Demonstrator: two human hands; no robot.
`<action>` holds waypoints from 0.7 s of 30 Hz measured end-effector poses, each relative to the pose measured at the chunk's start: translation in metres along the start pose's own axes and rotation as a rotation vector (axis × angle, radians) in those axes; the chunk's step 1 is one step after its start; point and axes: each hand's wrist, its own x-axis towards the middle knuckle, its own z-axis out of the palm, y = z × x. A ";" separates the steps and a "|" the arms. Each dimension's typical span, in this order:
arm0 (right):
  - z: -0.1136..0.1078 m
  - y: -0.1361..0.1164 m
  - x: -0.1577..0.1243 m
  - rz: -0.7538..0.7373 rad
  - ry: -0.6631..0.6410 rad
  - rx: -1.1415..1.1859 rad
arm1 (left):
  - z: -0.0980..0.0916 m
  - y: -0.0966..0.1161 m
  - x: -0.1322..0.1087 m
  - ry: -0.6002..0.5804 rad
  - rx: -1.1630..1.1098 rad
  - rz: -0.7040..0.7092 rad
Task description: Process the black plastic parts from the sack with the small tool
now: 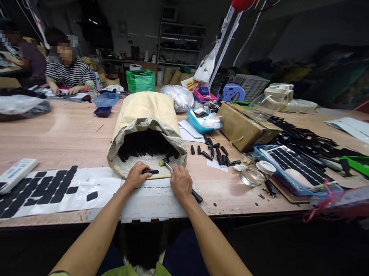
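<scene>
In the head view, my left hand (136, 174) pinches a small black tube-like piece (150, 171) at the mouth of the sack. My right hand (181, 181) is wrapped round a small hammer (196, 196) with a black grip and metal shaft; its yellow-green and black head points toward the sack's opening. The cream woven sack (150, 106) lies on its side just beyond both hands, its open mouth facing me. Many black pieces (148, 144) fill its inside. Below my hands is a grey-white board (149, 204) at the table's front edge.
Left, a white sheet (97, 178) bears black patches, beside a white box (13, 175). Loose black pieces (215, 152) lie right of the sack, near a cardboard box (243, 129), a glass jar (252, 177) and a blue tray (290, 173). A co-worker (70, 70) sits across the table.
</scene>
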 end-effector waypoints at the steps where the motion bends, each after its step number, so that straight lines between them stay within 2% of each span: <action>1: -0.002 -0.001 -0.003 -0.008 0.003 0.049 | 0.001 0.000 0.000 0.002 -0.004 -0.010; 8: -0.010 -0.020 -0.029 -0.050 -0.024 0.442 | 0.007 -0.003 0.002 0.010 -0.026 -0.058; 16: -0.012 -0.030 -0.039 -0.022 -0.021 0.461 | 0.007 -0.002 0.004 0.002 -0.034 -0.076; 21: -0.014 -0.039 -0.036 -0.040 0.002 0.515 | 0.006 0.001 0.001 0.048 -0.067 -0.097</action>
